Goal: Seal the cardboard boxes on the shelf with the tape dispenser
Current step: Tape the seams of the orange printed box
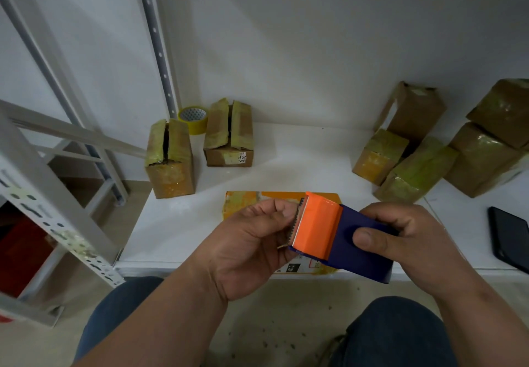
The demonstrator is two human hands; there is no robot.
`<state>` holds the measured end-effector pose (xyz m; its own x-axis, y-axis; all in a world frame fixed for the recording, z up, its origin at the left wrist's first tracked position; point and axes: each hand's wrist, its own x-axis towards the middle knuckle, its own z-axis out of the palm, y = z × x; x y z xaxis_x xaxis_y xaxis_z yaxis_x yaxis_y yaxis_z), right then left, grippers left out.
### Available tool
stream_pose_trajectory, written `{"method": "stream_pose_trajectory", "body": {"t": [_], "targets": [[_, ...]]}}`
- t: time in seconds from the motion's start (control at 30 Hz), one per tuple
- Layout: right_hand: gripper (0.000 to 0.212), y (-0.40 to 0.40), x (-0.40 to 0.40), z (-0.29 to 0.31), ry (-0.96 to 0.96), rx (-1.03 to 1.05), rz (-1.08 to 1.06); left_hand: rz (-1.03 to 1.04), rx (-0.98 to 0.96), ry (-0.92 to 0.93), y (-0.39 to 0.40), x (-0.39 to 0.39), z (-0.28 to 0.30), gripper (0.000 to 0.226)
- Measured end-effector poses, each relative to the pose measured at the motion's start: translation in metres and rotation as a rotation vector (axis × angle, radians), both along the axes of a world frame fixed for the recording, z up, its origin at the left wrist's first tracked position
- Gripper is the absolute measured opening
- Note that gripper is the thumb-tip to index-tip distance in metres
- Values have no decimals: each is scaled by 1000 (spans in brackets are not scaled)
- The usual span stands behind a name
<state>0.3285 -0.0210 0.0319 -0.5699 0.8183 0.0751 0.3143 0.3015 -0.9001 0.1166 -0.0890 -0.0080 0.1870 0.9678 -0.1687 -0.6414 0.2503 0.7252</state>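
— What's the setting?

— A white shelf board [286,163] against a white wall, with grey slotted metal uprights [156,40] at the left. Below it lies a pale speckled floor, and the person's knees in blue trousers [398,335] show at the bottom.

— What sits on the shelf?

— Two cardboard boxes at the back left, both with their top flaps gaping: the nearer one [170,157] stands close to the shelf's left edge, the other [229,135] just beside it to the right. A roll of yellowish tape [194,119] stands behind and between them. A cluster of taped boxes [429,152] is heaped at the right, and a dark flat device [509,238] lies near the right edge. An orange flat parcel [246,202] lies at the front, largely hidden behind the hands.

— And the hands?

— Both are raised over the front edge. The right hand [412,240] grips the blue body of the tape dispenser [337,238], thumb pressed on its side. The left hand [252,238] has its fingers curled at the orange toothed end — apparently pinching the tape end there, though the tape itself is hard to make out.
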Motion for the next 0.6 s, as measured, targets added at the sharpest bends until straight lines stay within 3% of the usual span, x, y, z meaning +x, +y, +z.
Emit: {"method": "stream_pose_trajectory", "body": {"t": [0.17,0.27,0.33,0.53,0.6], "targets": [[60,-1,1,5,-41,28,1,-1,-37,29,-3,-11,-1,22],[57,-2,1,11,-84,57,-2,-9,-69,93,-6,-19,1,45],[59,-2,0,13,-126,69,4,42,-55,238,-7,-20,3,47],[67,-4,-10,15,-270,128,-2,280,-37,634,-8,-8,9,10],[60,-4,-16,15,-348,176,-8,373,-23,896,-8,-9,9,23]]}}
